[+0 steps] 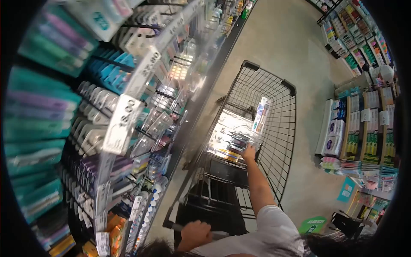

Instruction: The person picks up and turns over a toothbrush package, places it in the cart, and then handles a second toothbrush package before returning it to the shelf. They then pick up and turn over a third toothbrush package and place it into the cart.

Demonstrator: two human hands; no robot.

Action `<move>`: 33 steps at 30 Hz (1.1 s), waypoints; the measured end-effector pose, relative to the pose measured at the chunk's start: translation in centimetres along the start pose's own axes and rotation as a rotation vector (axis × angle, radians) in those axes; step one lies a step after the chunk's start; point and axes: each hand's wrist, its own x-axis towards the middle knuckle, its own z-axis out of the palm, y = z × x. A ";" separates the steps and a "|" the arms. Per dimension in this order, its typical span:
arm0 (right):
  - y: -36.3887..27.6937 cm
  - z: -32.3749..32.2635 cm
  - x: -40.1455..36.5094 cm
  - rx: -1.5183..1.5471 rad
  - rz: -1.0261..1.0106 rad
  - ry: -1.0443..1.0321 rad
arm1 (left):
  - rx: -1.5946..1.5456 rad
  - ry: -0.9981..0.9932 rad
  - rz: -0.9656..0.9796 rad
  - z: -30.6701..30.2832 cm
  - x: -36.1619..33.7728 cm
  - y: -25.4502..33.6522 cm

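My left hand (195, 234) is wrapped round the dark handle (220, 235) of a black wire shopping cart (292, 124). My right hand (248, 152) reaches down inside the cart, its fingers closed at the edge of the goods there; what they grip is too small to make out. Beside it lies a shiny, flat packaged item (227, 132), washed out by glare, with dark slim shapes near its lower edge. A tall, narrow white-and-blue package (260, 113) leans just beyond my right hand.
Shelving on the left holds many hanging packs behind a clear rail with price tags (123, 122). Along the right stand displays with purple-and-white packs (335, 133) and green-yellow packs. A grey floor (278, 34) runs ahead. A green floor sign (312, 225) lies at lower right.
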 end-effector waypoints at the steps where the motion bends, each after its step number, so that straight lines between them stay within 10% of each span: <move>1: -0.2 0.8 1.3 -0.067 -0.023 0.003 | 0.006 0.053 0.064 0.5 -0.1 -0.6; 21: -1.6 2.0 5.4 -0.374 -0.247 0.095 | 0.155 0.255 0.012 1.1 0.0 -1.1; 33: -1.5 -7.9 -11.1 0.398 -0.378 0.092 | 0.065 0.567 0.167 0.9 0.6 -0.9</move>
